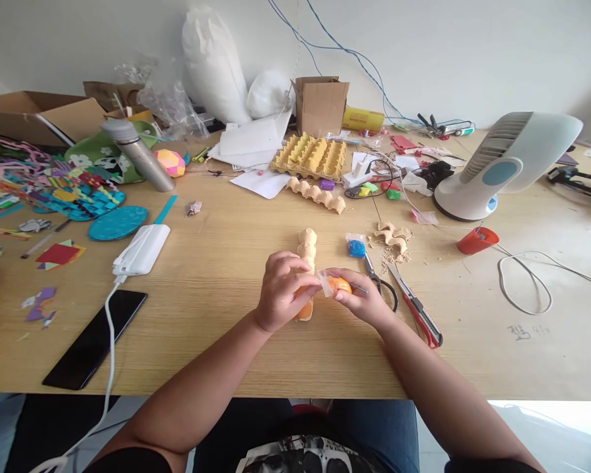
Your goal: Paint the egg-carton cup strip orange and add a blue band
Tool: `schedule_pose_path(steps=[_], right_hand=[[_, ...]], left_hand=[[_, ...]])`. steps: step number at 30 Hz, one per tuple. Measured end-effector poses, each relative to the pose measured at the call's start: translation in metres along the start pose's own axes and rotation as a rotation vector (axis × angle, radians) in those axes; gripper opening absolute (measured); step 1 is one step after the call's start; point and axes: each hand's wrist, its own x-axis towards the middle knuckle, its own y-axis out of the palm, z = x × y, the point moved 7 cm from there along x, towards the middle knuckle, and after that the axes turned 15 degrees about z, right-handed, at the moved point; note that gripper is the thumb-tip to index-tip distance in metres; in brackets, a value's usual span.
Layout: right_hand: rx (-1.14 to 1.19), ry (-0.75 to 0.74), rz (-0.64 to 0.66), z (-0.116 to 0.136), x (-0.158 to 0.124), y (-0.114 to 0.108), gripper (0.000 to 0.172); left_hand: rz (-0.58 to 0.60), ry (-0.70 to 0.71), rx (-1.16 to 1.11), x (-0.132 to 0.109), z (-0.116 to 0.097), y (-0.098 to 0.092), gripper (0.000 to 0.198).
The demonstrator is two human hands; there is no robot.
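My right hand (362,297) is closed around a small packet of orange clay (339,285) in a clear wrapper. A thin blue stick (358,288) pokes out between its fingers. My left hand (285,289) pinches the edge of the packet's clear wrapper (325,282). Beneath and behind the left hand lies a strip of egg-carton cups (307,244), pale at the far end and orange at the near end; its middle is partly hidden. To the right of it are a blue clay packet (356,246), black-handled scissors (388,289) and a red utility knife (421,315).
Carton scraps (393,238) lie beyond the scissors. A yellow egg tray (310,156) and a cut carton strip (318,195) are farther back. A white fan (502,167) and an orange cup (477,241) stand right. On the left are a power bank (142,249), phone (96,341) and metal bottle (145,157).
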Motion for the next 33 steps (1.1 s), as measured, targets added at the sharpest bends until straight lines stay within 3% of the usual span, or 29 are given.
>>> schedule_pose_path(steps=[10,16,24,33], right_hand=[[0.048,0.013,0.047,0.002,0.002,0.004,0.059],[0.100,0.055,0.040,-0.002,0.000,0.005,0.066],[0.184,0.078,0.070,-0.004,0.000,0.007,0.067],[0.160,0.061,0.086,-0.006,0.000,0.008,0.068]], left_hand=[[-0.005,0.001,-0.003,0.000,-0.001,-0.001,0.017],[0.016,-0.034,0.023,0.000,0.001,0.003,0.022],[-0.078,0.061,-0.001,0.001,-0.009,-0.007,0.005],[0.000,0.018,-0.012,0.001,-0.004,-0.002,0.008]])
